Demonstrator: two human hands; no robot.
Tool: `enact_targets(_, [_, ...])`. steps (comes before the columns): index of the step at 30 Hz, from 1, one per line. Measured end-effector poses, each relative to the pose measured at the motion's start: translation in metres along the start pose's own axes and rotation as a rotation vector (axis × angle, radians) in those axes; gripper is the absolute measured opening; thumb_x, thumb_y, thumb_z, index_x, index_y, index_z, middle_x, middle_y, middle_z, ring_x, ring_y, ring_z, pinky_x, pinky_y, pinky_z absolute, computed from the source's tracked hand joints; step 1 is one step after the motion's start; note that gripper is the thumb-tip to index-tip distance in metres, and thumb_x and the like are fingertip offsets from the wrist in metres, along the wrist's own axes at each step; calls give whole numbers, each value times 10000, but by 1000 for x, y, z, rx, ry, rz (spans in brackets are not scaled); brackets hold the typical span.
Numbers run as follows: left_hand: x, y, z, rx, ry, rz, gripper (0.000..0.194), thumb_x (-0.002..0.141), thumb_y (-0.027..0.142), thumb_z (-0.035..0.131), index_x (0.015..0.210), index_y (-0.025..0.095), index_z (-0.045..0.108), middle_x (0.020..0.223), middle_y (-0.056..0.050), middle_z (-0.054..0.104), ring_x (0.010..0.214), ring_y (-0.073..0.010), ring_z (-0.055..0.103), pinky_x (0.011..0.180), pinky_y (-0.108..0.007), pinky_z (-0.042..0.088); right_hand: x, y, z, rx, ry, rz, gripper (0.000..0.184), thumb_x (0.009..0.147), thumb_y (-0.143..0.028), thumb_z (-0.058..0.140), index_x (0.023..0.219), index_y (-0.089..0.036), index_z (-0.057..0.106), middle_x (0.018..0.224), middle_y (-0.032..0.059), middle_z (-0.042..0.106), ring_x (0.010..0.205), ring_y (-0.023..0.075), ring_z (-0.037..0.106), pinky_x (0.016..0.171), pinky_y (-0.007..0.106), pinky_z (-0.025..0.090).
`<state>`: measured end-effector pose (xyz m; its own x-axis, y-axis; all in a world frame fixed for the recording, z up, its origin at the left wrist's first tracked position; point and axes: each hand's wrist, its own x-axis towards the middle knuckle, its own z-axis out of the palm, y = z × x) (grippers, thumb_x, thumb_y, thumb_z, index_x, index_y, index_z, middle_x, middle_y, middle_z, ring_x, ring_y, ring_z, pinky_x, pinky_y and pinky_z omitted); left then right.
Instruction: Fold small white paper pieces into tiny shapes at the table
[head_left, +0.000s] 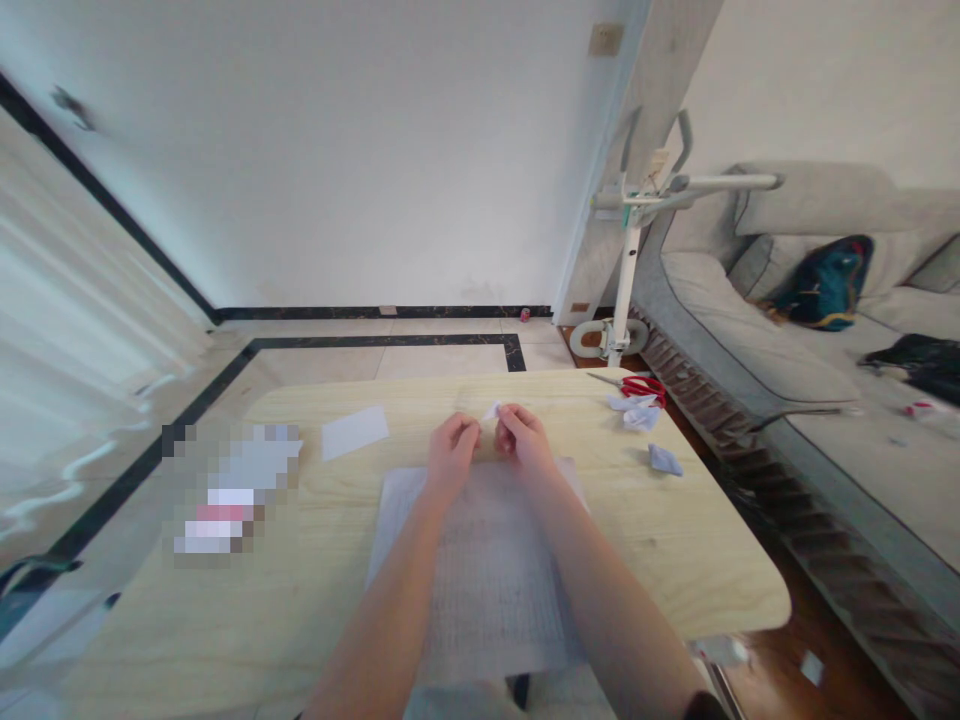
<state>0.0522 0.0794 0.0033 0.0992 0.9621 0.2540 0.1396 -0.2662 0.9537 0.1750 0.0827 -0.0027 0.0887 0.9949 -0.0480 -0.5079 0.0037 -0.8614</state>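
Over the far edge of a printed sheet, my two hands are close together with a narrow gap between them. My right hand pinches a small piece of white paper, which sticks up at its fingertips. The fingers of my left hand are drawn together in a pinch just left of that paper. What they hold, if anything, is too small to make out. To the left lies a flat white paper. Crumpled white paper and a small folded paper lie to the right.
Red-handled scissors rest at the far right corner of the pale wooden table. Pixelation obscures something at the table's left. Beyond the right edge stand a grey sofa and white exercise equipment. A white wall rises behind.
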Motion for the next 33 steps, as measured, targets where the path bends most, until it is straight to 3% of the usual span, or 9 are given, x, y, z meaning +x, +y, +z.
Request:
enact_targets(6, [-3, 3, 2, 261, -8, 151, 137, 818, 271, 499, 750, 174, 567, 626, 22, 543, 573, -101, 482, 555, -214, 355, -1, -2, -1, 63, -48, 24, 288, 685, -392, 692, 598, -190, 506, 454, -72, 439, 362, 51, 335, 374, 201, 249])
enact_targets(12, [-4, 8, 2, 397, 4, 179, 198, 840, 312, 482, 734, 174, 576, 615, 15, 551, 562, -106, 478, 555, -225, 342, -1, -1, 0, 36, -45, 36, 278, 665, -388, 700, 600, -189, 516, 436, -74, 427, 356, 51, 329, 362, 201, 232])
enact_targets(18, [-5, 10, 2, 310, -4, 158, 291, 859, 314, 443, 629, 170, 548, 562, 24, 491, 550, -101, 435, 539, -229, 307, -2, -1, 1, -21, -43, 23, 291, 676, -405, 687, 596, -191, 506, 422, -73, 426, 346, 53, 328, 355, 205, 226])
enact_targets(33, [-5, 5, 5, 156, 17, 33, 301, 812, 278, 472, 531, 172, 464, 509, 40, 407, 528, -97, 397, 519, -228, 286, -3, 0, 3, -25, -31, 23, 317, 677, -408, 679, 562, -190, 479, 406, -77, 409, 337, 56, 331, 351, 207, 231])
